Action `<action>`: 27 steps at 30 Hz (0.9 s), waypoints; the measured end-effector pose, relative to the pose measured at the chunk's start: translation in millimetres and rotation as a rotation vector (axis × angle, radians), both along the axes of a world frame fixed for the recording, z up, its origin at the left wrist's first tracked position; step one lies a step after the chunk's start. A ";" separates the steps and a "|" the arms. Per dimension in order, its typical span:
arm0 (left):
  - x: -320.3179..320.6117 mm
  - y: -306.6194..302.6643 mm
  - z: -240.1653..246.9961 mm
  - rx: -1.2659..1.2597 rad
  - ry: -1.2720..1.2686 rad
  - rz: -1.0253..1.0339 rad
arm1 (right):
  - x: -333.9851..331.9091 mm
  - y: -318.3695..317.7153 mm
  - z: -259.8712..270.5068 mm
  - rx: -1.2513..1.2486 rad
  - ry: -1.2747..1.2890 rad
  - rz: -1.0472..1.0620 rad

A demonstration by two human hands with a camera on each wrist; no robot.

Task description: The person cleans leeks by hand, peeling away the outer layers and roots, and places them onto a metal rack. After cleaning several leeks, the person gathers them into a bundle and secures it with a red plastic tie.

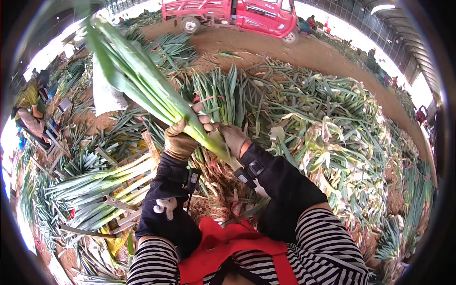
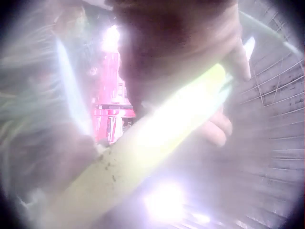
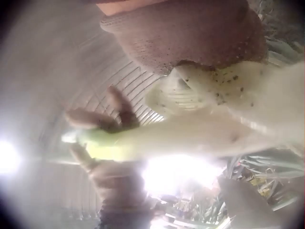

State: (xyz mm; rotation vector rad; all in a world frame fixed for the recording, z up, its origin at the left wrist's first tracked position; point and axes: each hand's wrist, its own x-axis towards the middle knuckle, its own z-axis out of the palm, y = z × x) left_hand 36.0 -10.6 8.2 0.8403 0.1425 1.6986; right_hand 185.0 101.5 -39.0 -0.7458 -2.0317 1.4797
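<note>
A thick leek slants across the head view, its green leaves up to the left and its pale base down near the right wrist. My gloved left hand grips the stalk at mid-length, fingers curled round it. Lower on the stem, my gloved right hand pinches a loose piece of outer layer. In the right wrist view that pale layer stands off the stem, below my right hand. The left wrist view has the stalk bright and blurred beneath my left hand.
Leeks lie over a wooden rack at the left. A tied bundle stands ahead, beside a broad heap of loose leaves. Farther off are a white sack, a red vehicle and a bent-over person.
</note>
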 end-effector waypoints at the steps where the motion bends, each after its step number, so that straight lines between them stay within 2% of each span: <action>1: 4.3 -3.7 7.3 0.056 0.039 -0.009 | -1.0 20.5 -22.6 0.693 -0.192 0.021; 2: 2.3 -3.9 9.4 0.127 0.077 -0.012 | 0.5 35.9 -38.0 0.683 -0.196 0.007; 4: -1.5 -8.4 18.5 0.181 0.070 -0.040 | 9.5 52.4 -50.5 1.000 -0.447 0.086; 5: -5.8 -10.5 20.8 0.179 0.113 0.011 | 20.0 57.2 -49.8 1.130 -0.413 0.073; 6: -9.9 -12.7 23.0 0.193 0.128 0.061 | 24.8 72.0 -56.5 1.125 -0.415 0.070; 7: -15.6 -16.1 23.2 0.182 0.099 0.098 | 26.5 92.3 -70.5 0.411 -0.229 0.009; 8: -20.8 -19.5 23.9 0.174 0.070 0.138 | 34.0 97.9 -71.4 0.050 -0.139 0.010; 9: -23.3 -24.5 27.7 0.143 0.043 0.224 | 41.6 103.6 -72.5 -0.299 -0.035 -0.046; 11: -31.7 -26.8 26.7 0.082 -0.034 0.425 | 65.2 88.3 -43.7 -0.634 0.157 -0.165; 14: -62.9 -30.9 13.1 -0.029 -0.118 0.597 | 79.2 69.6 -8.5 -0.570 0.085 -0.167; 15: -66.6 -30.1 13.2 -0.097 -0.164 0.712 | 81.4 69.0 -4.8 -0.214 -0.045 -0.050; 16: -70.8 -29.9 13.0 -0.096 -0.167 0.714 | 83.1 66.7 -3.0 -0.212 -0.047 -0.048; 18: -78.2 -30.1 11.2 -0.172 -0.158 0.846 | 92.5 51.0 6.5 0.146 -0.261 0.151; 19: -82.3 -29.1 10.4 -0.174 -0.161 0.848 | 96.2 41.0 14.0 0.326 -0.367 0.251; 20: -86.6 -26.5 9.9 -0.223 -0.166 0.874 | 97.0 31.3 20.8 0.327 -0.371 0.256; 22: -94.3 -24.6 5.7 -0.329 -0.173 0.927 | 96.0 14.3 26.3 0.655 -0.777 0.377; 26: -120.6 -26.8 -13.4 -0.454 -0.193 0.980 | 116.7 33.7 15.0 0.503 -0.773 0.437; 27: -120.8 -26.5 -14.6 -0.453 -0.207 0.963 | 121.9 36.5 12.8 0.465 -0.642 0.426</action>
